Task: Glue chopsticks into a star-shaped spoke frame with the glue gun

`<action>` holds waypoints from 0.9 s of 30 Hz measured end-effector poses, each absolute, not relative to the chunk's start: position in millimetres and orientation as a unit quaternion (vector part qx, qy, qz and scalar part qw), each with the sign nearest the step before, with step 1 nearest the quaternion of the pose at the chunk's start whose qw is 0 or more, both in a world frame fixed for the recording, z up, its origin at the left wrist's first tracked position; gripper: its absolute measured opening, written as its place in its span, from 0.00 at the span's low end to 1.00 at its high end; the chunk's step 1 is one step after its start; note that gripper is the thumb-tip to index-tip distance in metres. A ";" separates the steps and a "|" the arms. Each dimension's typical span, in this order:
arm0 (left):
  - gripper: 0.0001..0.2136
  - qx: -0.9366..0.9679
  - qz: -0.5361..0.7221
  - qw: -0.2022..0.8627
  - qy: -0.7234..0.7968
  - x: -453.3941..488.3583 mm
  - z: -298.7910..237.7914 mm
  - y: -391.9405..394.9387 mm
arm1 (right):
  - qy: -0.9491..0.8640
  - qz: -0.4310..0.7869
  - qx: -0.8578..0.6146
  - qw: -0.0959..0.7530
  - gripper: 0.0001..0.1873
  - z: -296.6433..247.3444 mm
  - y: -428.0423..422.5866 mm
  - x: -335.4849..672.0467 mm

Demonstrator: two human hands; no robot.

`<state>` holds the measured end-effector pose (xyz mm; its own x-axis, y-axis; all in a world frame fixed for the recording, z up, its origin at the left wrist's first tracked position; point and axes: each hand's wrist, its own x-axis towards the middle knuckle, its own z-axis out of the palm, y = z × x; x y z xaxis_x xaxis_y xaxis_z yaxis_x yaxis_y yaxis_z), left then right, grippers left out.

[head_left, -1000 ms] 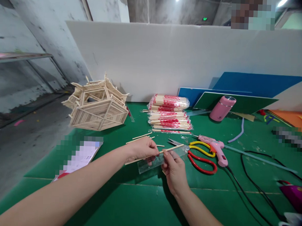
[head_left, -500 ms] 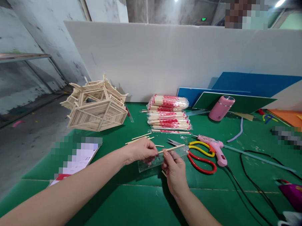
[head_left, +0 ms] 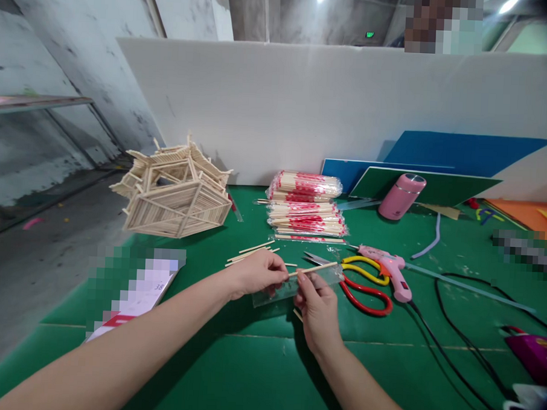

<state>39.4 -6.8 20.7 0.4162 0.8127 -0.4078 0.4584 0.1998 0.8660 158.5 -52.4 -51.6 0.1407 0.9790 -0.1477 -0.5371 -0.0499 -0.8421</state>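
My left hand (head_left: 258,272) is closed, its fingers pinching a thin wooden stick (head_left: 316,268) and touching a clear plastic ruler (head_left: 274,294) on the green table (head_left: 230,372). Close beside it, my right hand (head_left: 315,305) is also closed, thumb and fingers gripping the same ruler and stick from below. The stick's free end points right and up, toward the scissors (head_left: 365,286). Several loose sticks (head_left: 253,252) lie just behind my left hand.
A stick-built model (head_left: 177,192) stands at the back left. Packs of sticks (head_left: 306,206) are stacked mid-table. A pink glue gun (head_left: 386,267) with a black cord (head_left: 457,346), a pink bottle (head_left: 401,195), coloured boards (head_left: 448,158) and a white partition (head_left: 332,105) lie beyond.
Both hands stay together over the ruler and stick; the ruler's left end has shifted slightly to the right. Otherwise nothing has moved.
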 end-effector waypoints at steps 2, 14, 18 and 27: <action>0.06 0.625 0.157 0.562 0.518 39.5 20.4 -6.1 | -0.272 0.599 -0.409 0.633 0.10 -52.0 -52.8 158.6; 0.08 0.659 0.125 0.560 0.487 34.9 21.4 -1.5 | -0.262 0.618 -0.400 0.624 0.11 -50.0 -55.4 157.0; 0.08 0.666 0.135 0.547 0.489 36.6 22.1 -3.9 | -0.256 0.624 -0.395 0.624 0.10 -49.5 -56.1 156.9; 0.08 0.672 0.140 0.509 0.520 40.0 24.7 -9.0 | -0.249 0.625 -0.392 0.627 0.11 -47.2 -56.6 156.9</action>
